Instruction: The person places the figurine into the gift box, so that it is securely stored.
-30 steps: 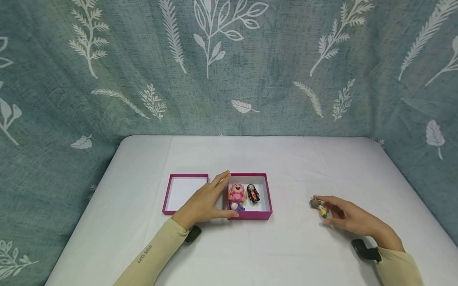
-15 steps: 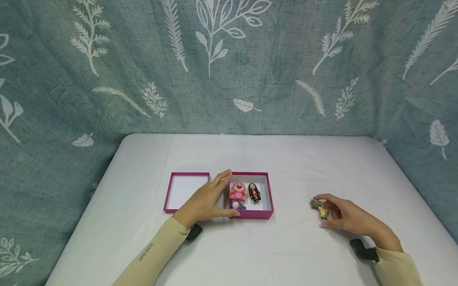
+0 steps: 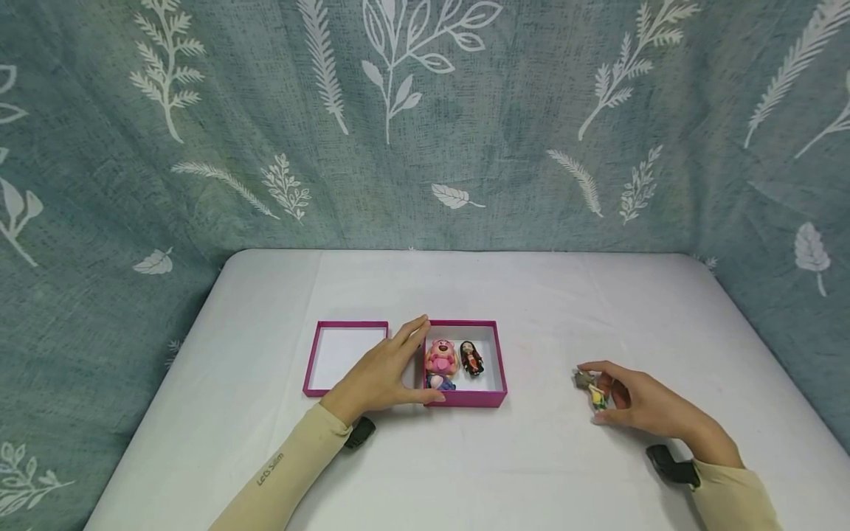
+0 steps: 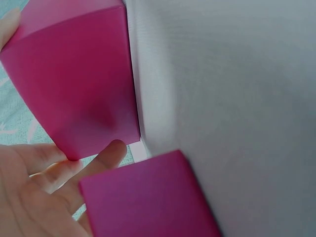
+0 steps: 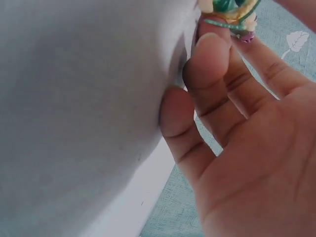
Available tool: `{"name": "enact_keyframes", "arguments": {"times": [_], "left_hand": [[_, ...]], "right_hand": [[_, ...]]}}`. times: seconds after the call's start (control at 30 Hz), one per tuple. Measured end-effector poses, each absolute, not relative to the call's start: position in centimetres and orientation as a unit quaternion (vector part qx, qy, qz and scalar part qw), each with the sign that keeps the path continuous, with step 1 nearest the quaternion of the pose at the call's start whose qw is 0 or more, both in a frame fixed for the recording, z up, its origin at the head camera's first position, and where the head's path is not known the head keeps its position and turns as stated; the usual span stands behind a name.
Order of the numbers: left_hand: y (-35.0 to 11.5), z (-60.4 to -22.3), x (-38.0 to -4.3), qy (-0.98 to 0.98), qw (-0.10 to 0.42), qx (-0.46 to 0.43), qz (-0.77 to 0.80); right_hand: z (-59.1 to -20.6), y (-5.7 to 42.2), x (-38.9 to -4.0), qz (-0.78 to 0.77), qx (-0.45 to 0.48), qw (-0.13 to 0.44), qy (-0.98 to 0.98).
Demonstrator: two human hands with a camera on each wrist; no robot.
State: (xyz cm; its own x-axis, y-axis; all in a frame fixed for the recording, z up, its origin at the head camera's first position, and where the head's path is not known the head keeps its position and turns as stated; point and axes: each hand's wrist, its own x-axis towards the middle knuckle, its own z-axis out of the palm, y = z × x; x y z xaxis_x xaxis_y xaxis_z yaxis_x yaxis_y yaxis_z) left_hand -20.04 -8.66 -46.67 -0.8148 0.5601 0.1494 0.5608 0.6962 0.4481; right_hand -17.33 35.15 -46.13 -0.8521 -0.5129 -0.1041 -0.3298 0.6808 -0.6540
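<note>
A magenta box (image 3: 471, 399) with a white inside stands mid-table. My left hand (image 3: 378, 376) holds it by its left end, thumb at the near wall and fingers at the far corner. In the left wrist view the hand spans the box's plain end wall (image 4: 74, 84). Inside lie a pink bear figurine (image 3: 441, 358), a long-haired doll figurine (image 3: 471, 359) and a blue-and-white figurine (image 3: 441, 382), partly hidden by the near wall. Off to the right, my right hand (image 3: 654, 402) pinches a small grey-haired figurine (image 3: 598, 398) in yellow and green, low over the cloth.
A shallow magenta lid (image 3: 352, 324), white inside up, lies left of the box, partly behind my left hand. White cloth (image 3: 531, 457) covers the table. A green leaf-patterned curtain (image 3: 518, 110) rises behind the table and along its sides. A black wrist camera sits under each wrist.
My right hand has drawn very slightly left with the figurine, which has turned a little in its fingers. My left hand and the box have stayed in place.
</note>
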Motion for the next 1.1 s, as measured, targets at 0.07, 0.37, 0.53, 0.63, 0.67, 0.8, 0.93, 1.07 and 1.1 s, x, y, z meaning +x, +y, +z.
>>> {"name": "enact_keyframes", "arguments": {"times": [0.07,0.37,0.53,0.63,0.67,0.8,0.93,1.07,1.1], "left_hand": [[-8.68,-46.72,-20.04,-0.921,0.001,-0.305,-0.241],[-8.73,-46.85,-19.93,-0.919,0.005,-0.310,-0.242],[-8.73,-46.84,-19.90,-0.919,0.005,-0.308,-0.244],[-8.73,-46.86,-19.92,-0.920,0.006,-0.307,-0.244],[-8.72,-46.86,-19.93,-0.920,0.006,-0.307,-0.243],[-8.70,-46.77,-19.93,-0.921,0.006,-0.305,-0.243],[-8.69,-46.71,-19.97,-0.921,0.003,-0.303,-0.245],[-8.69,-46.71,-20.00,-0.921,0.005,-0.305,-0.243],[-8.69,-46.71,-20.00,-0.921,0.007,-0.306,-0.242]], "right_hand": [[-46.13,35.12,-17.32,-0.322,-0.235,0.137,0.907],[-46.15,34.97,-17.17,-0.322,-0.234,0.123,0.909],[-46.16,34.92,-17.07,-0.326,-0.228,0.115,0.910],[-46.21,34.89,-17.05,-0.327,-0.228,0.112,0.910],[-46.22,34.88,-17.06,-0.328,-0.229,0.112,0.910],[-46.22,34.83,-17.09,-0.331,-0.233,0.111,0.908],[-46.10,34.79,-17.10,-0.334,-0.231,0.117,0.906],[-45.88,34.81,-17.16,-0.328,-0.233,0.119,0.908],[-45.81,34.82,-17.18,-0.326,-0.235,0.119,0.908]]}}
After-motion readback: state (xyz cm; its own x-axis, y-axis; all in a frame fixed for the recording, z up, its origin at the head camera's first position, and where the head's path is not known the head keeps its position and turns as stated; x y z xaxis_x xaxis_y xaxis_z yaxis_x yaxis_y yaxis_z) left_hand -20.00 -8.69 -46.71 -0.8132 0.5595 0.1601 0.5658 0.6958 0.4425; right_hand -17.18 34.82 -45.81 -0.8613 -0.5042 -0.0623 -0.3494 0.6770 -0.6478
